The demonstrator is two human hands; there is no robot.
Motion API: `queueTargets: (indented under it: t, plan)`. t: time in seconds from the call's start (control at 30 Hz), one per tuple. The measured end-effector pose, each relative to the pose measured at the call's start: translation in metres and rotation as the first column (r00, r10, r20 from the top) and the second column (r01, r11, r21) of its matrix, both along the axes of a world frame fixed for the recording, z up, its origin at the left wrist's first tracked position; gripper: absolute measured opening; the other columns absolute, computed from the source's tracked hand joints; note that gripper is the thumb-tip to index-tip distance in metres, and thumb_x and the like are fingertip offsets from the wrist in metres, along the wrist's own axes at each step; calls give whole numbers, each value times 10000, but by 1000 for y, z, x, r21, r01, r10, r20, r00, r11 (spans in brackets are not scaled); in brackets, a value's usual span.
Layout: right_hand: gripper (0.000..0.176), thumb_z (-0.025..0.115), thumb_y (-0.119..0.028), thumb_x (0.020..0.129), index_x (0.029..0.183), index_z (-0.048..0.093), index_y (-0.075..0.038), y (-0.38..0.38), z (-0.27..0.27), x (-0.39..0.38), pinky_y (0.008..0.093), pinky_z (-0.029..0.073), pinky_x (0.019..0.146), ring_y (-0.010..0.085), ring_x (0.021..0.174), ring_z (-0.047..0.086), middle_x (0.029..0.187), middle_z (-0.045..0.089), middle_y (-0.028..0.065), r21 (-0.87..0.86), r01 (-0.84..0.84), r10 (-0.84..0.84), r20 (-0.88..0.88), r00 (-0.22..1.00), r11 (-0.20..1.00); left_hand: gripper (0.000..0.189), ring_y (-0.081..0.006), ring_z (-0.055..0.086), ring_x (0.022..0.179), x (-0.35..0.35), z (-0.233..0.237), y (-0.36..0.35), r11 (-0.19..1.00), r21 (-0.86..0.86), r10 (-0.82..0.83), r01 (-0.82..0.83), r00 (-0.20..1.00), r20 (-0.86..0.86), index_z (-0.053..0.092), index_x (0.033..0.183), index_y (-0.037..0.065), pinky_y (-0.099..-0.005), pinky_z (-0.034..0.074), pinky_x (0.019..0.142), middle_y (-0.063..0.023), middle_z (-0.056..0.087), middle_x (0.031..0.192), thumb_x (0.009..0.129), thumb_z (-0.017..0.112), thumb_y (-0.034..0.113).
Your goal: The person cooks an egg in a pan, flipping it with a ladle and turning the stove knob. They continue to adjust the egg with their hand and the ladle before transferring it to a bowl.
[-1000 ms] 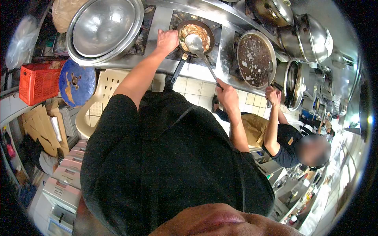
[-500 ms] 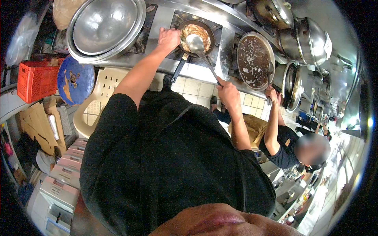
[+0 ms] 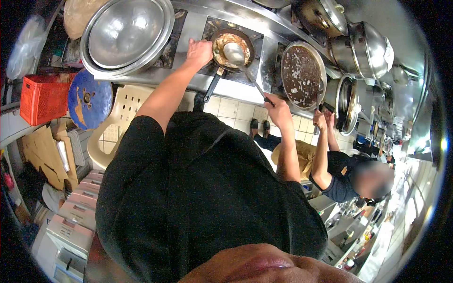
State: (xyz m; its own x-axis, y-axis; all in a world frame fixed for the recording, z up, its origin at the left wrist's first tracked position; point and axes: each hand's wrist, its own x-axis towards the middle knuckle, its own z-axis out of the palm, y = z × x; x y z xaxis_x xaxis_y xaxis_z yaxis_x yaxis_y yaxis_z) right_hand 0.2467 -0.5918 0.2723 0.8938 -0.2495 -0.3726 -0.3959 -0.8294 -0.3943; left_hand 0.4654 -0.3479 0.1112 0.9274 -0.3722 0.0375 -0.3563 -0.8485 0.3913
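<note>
A ladle [image 3: 234, 54] with a long handle lies tilted in a small frying pan [image 3: 218, 85], its bowl down in the food. My right hand [image 3: 279, 113] is closed around the ladle's dark handle end. Reddish and pale food [image 3: 241, 41] covers the pan's bottom, partly hidden by the ladle bowl. The pan sits on a stove burner, its handle pointing toward me. My left hand [image 3: 200, 52] is closed beside the pan's left rim. Whatever its fingers may hold is hidden.
Two large metal bowls [image 3: 130, 35] stand nested at the left. To the right is a wide pan of dark liquid [image 3: 302, 73]; a co-worker's hands [image 3: 322, 120] grip something dark at its near edge. Large pots [image 3: 370, 52] stand behind. A beige chair [image 3: 123, 106] is below the stove.
The ladle and my right hand have shifted slightly right relative to the pan. More reddish food shows in the pan. My left hand stays beside its rim. The view has shifted a little.
</note>
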Motion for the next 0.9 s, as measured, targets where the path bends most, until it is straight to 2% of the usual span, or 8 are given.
queueTargets:
  t: [0.1,0.2,0.3,0.47,0.53,0.63,0.73,0.9]
  plan:
    - [385,635,-192,866,1245,624,-124,3,4,1,370,486,900,326,1090,630,1165,639,202,-50,55,-54,26,998,997,135,-295,667,804,-3,-6,0,999,-27,20,-18,998,67,682,838,117,-474,382,826,-111,686,853,843,592,217]
    - [383,639,-208,862,1241,632,-152,20,11,8,394,490,891,355,1076,623,1140,647,203,-116,74,-77,-21,997,991,145,-272,665,848,-10,-1,5,993,-111,51,-43,996,70,688,879,112,-458,387,836,-90,694,881,851,608,230]
    - [387,641,-215,854,1239,636,-193,21,-8,13,424,495,881,376,1060,614,1105,655,202,-130,44,-45,-9,999,990,118,-267,655,852,-38,9,17,938,-336,139,-89,982,127,679,866,106,-443,378,842,-87,674,861,835,610,197]
    - [396,627,-198,849,1244,636,-234,32,-12,15,452,502,869,392,1010,626,1042,658,228,-213,-27,12,-74,997,977,131,-267,646,831,-114,-2,72,924,-372,107,-88,994,31,686,901,110,-439,398,816,-77,680,873,824,639,205]
    - [404,621,-197,851,1252,630,-242,37,-10,16,459,503,864,399,992,630,1023,658,239,-246,-46,20,-108,994,968,145,-275,644,823,-146,-18,98,944,-296,136,-146,989,-52,690,921,101,-432,400,822,-87,682,877,828,633,196]
    - [418,611,-200,857,1272,616,-252,43,-13,14,467,505,856,407,969,635,1000,660,248,-274,-65,32,-121,992,960,158,-283,646,830,-182,-12,131,948,-227,189,-224,968,-164,693,928,88,-429,406,824,-102,687,888,830,627,194]
    - [429,602,-202,863,1289,602,-258,48,-13,11,475,506,852,409,959,638,983,661,251,-272,-56,27,-109,994,961,173,-295,650,845,-207,-6,157,932,-274,189,-237,963,-191,696,933,81,-433,410,825,-114,694,918,837,615,200]
    - [418,527,-203,868,1275,604,-266,48,-23,6,481,533,806,389,907,663,966,679,206,-329,-86,59,-91,994,941,176,-292,659,859,-233,-23,191,938,-180,248,-295,937,-245,702,940,84,-440,419,817,-111,701,941,834,611,191]
